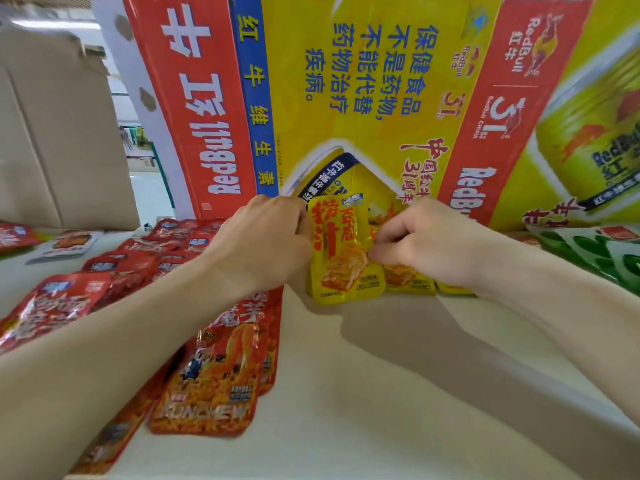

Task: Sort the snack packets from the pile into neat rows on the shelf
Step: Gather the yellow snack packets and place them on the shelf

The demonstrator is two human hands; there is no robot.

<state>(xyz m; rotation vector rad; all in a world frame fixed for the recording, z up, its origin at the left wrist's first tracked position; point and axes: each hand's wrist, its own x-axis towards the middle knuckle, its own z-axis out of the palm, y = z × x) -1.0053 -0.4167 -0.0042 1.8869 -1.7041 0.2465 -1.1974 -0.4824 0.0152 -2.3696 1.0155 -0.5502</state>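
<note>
Printed cardboard cartons (363,81) back the white shelf (346,393). At its rear edge my left hand (266,240) and right hand (426,244) both pinch glossy flat yellow packets (341,258), three showing; red packets (214,375) lie left.

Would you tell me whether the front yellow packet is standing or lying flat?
Standing: the yellow packet has its bottom edge on the shelf, with the left hand and right hand holding its sides.
</note>
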